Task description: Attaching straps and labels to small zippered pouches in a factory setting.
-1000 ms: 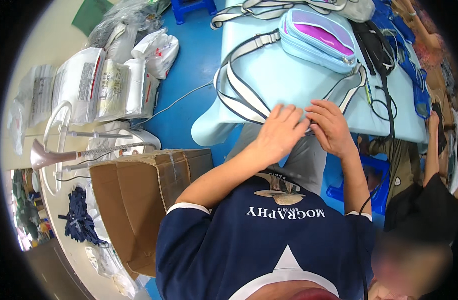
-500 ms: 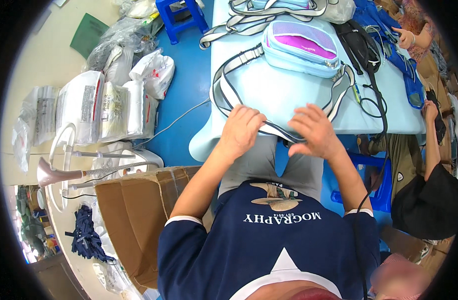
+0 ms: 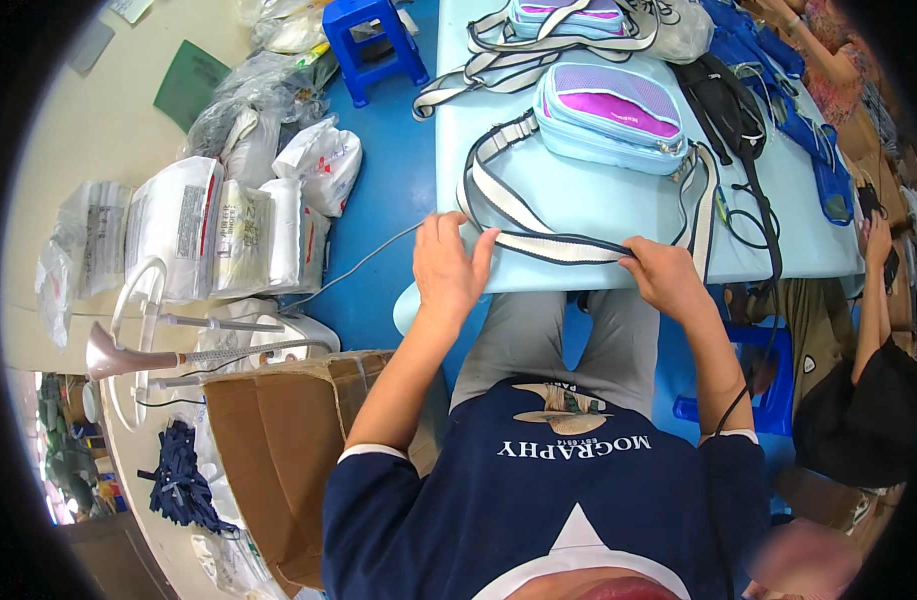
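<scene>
A small light-blue bag [image 3: 614,115] with a purple and mesh front lies on the table, its white strap with dark edges [image 3: 549,246] looping toward me. My right hand [image 3: 669,278] pinches the strap near the table's front edge, thumb and fingers closed on it. To the left, my left hand [image 3: 445,268] rests at the table's edge with thumb and fingers spread, the thumb tip beside the strap loop. Nothing shows in its grasp. Behind this bag lies another similar bag [image 3: 569,18] with its strap [image 3: 499,68] strewn leftward.
A light-blue covered table [image 3: 779,250] stands before me. Black bags [image 3: 724,100] and blue straps and pieces [image 3: 829,180] lie on its right, where other people work. At my left are a cardboard box [image 3: 269,450], a hand-held steamer [image 3: 129,355], wrapped packs [image 3: 179,230] and a blue stool [image 3: 374,50].
My right hand has come down from raised, parted fingers to a pinch on the strap. My left hand has moved left and spread. The strap's near stretch lies wider and flatter.
</scene>
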A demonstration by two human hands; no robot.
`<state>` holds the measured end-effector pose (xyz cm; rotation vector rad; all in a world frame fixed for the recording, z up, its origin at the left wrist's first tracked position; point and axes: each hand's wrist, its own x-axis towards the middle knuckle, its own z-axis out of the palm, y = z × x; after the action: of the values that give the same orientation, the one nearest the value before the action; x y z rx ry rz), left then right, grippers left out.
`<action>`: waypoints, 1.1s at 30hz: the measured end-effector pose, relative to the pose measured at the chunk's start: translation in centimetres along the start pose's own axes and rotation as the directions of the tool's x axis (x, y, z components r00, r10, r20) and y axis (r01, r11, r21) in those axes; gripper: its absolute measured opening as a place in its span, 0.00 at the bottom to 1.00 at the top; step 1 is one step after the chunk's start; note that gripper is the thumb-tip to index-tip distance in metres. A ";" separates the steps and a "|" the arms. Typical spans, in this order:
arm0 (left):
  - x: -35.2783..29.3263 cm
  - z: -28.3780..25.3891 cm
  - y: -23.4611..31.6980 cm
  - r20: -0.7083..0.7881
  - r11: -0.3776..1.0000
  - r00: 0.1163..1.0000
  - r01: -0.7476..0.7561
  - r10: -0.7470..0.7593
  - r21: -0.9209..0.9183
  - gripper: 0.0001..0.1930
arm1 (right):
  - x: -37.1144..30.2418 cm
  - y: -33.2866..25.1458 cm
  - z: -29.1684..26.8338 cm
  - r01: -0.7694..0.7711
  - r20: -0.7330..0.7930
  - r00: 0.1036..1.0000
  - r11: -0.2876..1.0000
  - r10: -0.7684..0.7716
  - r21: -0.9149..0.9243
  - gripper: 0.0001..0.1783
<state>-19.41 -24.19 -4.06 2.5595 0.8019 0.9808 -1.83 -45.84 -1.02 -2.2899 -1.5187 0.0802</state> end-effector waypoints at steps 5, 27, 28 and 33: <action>3.4 0.2 1.2 0.265 0.937 0.904 0.349 -0.335 -0.005 0.16 | 0.7 -0.6 -0.1 0.041 -0.042 0.998 0.995 -0.038 0.088 0.08; 5.0 1.4 -1.6 0.611 -0.177 0.739 0.585 -0.284 -0.791 0.24 | -1.6 0.2 -0.6 0.004 0.070 0.997 0.992 -0.013 0.125 0.11; 5.0 1.2 -1.3 0.619 -0.174 0.734 0.595 -0.280 -0.785 0.24 | -1.3 0.1 -0.2 0.014 -0.023 1.000 0.990 -0.011 0.142 0.13; 5.3 1.8 -1.3 0.134 0.901 0.962 0.271 -0.239 -0.338 0.21 | 0.8 -0.5 -0.4 -0.095 0.105 0.993 0.896 0.054 0.433 0.18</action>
<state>-15.40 -20.11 -3.19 2.1120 0.8249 0.8343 -1.84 -45.10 -0.33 -1.9979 -1.2918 0.5032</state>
